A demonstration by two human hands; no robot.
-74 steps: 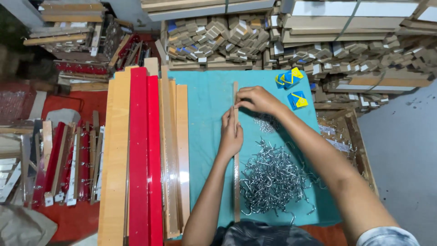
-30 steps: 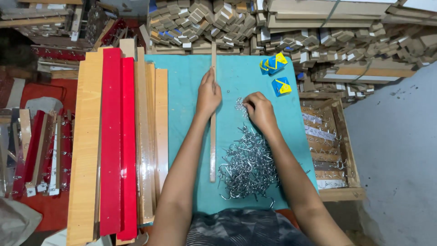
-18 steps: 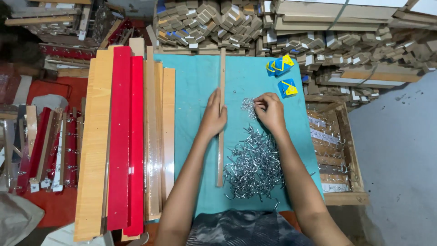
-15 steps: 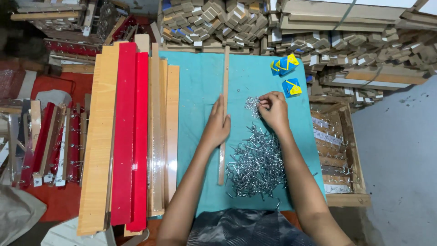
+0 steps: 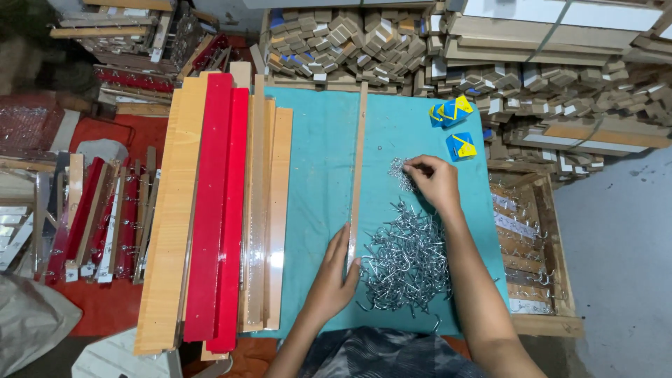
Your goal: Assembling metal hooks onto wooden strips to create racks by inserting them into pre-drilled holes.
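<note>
Head view: left hand slid down the wooden strip, fingers flat; right hand pinches hooks.

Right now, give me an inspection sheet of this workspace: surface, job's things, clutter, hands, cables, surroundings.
Surface: teal mat on the table.
Job's things: thin wooden strip lying lengthwise; pile of metal hooks beside it.
Clutter: red and wood-coloured boards stacked on the left; two blue and yellow packets.
Hands: left hand resting on the strip's near end; right hand pinching a few hooks.
Cables: nothing seen.
Surroundings: stacked wooden pieces behind; wooden crate on the right.
</note>
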